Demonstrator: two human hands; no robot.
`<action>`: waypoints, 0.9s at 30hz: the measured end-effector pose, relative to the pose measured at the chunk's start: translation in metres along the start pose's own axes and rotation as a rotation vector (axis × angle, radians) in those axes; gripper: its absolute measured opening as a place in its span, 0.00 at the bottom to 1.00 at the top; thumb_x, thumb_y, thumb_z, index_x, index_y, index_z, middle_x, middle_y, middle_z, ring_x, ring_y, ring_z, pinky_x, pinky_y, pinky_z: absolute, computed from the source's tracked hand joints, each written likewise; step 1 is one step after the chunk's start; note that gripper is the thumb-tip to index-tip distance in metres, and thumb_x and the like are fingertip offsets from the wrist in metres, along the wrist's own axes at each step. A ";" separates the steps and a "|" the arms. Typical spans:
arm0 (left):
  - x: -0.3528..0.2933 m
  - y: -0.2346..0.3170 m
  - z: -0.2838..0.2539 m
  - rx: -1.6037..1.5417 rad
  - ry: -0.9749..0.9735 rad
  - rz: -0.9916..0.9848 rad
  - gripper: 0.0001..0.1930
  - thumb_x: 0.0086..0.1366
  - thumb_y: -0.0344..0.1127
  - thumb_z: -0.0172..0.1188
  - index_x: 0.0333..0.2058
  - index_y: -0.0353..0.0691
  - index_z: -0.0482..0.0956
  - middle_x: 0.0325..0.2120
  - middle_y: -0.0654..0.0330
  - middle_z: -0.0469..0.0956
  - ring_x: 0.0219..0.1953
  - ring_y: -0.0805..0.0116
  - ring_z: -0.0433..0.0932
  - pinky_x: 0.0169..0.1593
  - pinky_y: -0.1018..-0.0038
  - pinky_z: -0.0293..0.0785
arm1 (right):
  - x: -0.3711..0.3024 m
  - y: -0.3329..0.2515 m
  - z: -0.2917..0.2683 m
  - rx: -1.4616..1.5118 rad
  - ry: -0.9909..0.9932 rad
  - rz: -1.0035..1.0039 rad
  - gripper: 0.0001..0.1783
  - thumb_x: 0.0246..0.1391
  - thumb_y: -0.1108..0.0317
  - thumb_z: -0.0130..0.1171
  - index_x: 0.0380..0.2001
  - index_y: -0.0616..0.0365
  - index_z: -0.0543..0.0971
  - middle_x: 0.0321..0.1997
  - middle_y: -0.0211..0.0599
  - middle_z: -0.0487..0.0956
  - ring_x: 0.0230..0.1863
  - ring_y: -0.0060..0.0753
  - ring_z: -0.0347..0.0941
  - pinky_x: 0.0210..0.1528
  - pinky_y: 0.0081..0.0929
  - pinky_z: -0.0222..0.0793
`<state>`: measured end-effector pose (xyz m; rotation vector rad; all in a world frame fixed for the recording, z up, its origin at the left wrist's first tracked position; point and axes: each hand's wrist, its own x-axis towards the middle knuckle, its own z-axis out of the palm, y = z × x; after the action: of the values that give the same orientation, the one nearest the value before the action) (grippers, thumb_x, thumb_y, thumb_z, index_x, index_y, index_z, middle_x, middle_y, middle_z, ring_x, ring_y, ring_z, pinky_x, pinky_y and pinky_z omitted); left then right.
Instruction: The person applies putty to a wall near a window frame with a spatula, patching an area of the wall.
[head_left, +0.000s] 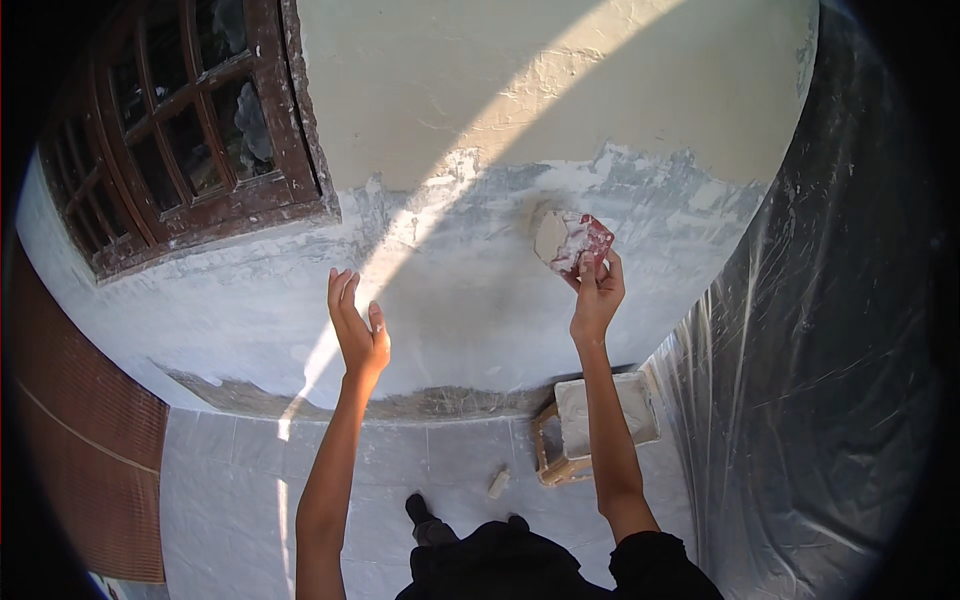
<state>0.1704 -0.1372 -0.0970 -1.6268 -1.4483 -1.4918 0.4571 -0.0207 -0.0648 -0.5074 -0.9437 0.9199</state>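
Observation:
My right hand (pixel 598 288) is closed on a red putty scraper (pixel 597 236), pinching its near edge between thumb and fingers. A thick layer of off-white putty (pixel 551 236) covers the scraper's left side, right at the wall. I cannot tell whether the blade touches it. The wall (pixel 450 290) is patchy white and grey below and cream above. My left hand (pixel 358 325) is raised in front of the wall, left of the scraper, fingers stretched out and holding nothing.
A brown wooden window (pixel 200 130) stands at the upper left. Clear plastic sheeting (pixel 800 400) hangs on the right. Below my right arm, a white tub (pixel 580 415) rests on a wooden stool (pixel 548 450). A small pale block (pixel 498 484) lies on the grey floor (pixel 400 465).

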 end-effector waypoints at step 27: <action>-0.266 0.250 0.109 -0.301 -0.650 -0.506 0.21 0.69 0.37 0.48 0.57 0.35 0.64 0.57 0.46 0.65 0.65 0.44 0.57 0.65 0.54 0.54 | -0.123 -0.077 -0.356 -0.595 0.200 0.683 0.17 0.60 0.71 0.57 0.52 0.64 0.71 0.43 0.37 0.80 0.39 0.23 0.77 0.39 0.24 0.78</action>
<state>0.4834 -0.2158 -0.3003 -2.1764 -2.2003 -1.5693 0.7638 -0.1616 -0.2493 -1.4659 -0.8616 1.1565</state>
